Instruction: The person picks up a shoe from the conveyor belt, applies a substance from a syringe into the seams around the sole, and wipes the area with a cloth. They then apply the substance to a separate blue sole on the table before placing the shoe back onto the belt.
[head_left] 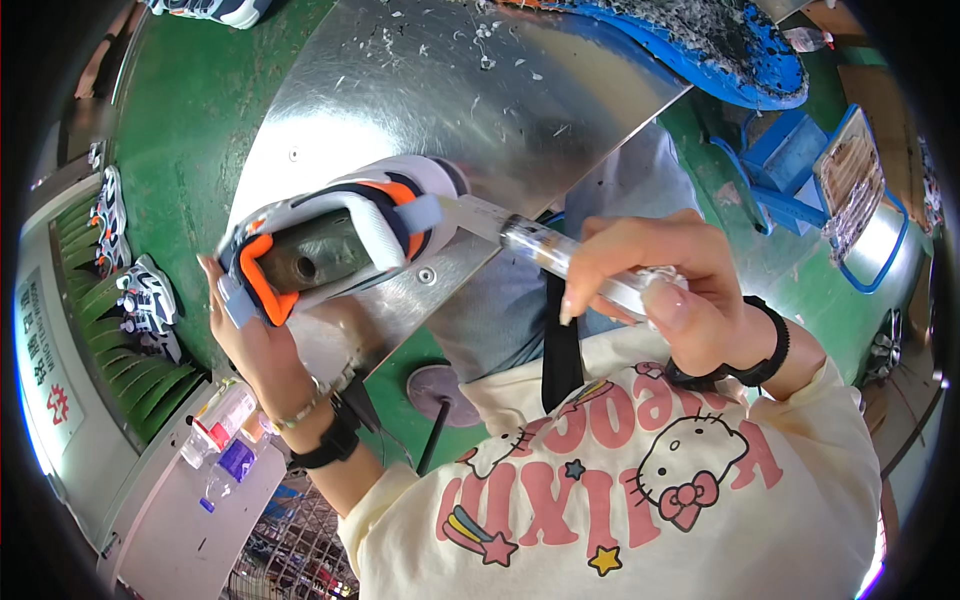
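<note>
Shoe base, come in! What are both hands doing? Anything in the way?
Left hand on left end of shoe. Right hand holding clear syringe, tip by grey tab, contact unclear. White scraps farther back on metal table.

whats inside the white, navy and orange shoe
Inside the white, navy and orange shoe, a shiny grey surface with a dark round hole shows; whatever lies beneath is covered.

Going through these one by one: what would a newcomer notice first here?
Probably the white-and-orange shoe left of centre, over the metal table, with the left hand at its left end. Next, the clear tube in the right hand, angled toward the shoe, and the pink-lettered shirt filling the bottom.
</note>
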